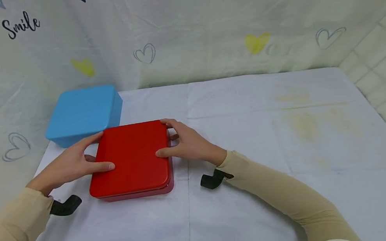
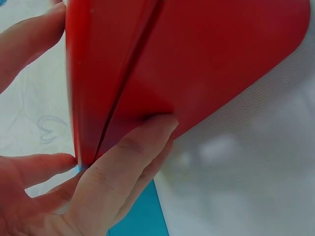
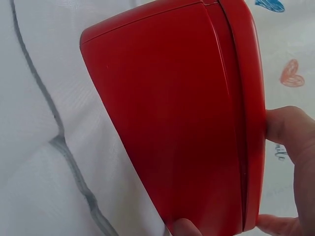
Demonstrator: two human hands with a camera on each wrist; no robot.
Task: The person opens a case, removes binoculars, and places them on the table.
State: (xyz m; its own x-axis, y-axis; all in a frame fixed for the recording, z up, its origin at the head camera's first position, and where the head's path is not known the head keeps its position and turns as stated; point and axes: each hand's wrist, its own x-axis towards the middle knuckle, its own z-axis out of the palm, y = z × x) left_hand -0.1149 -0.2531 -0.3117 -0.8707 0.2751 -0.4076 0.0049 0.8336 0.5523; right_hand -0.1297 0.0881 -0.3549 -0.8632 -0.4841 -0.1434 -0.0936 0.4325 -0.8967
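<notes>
A red rectangular lidded box [image 1: 133, 158] lies between both hands, left of the table's middle. My left hand [image 1: 72, 164] grips its left side, the thumb on top of the lid. In the left wrist view, fingers [image 2: 123, 172] press against the side wall below the lid seam. From the right, my right hand [image 1: 191, 142] holds the opposite side, its thumb on the lid's edge. The right wrist view shows the box's side wall [image 3: 162, 108] with a fingertip at its lower edge. Lid and body sit together; the contents are hidden.
A blue box [image 1: 82, 112] stands behind the red one at the back left, close to my left fingertips. White cloth covers the table [image 1: 258, 208], with yellowish stains at the right. A printed curtain [image 1: 190, 26] hangs along the back edge.
</notes>
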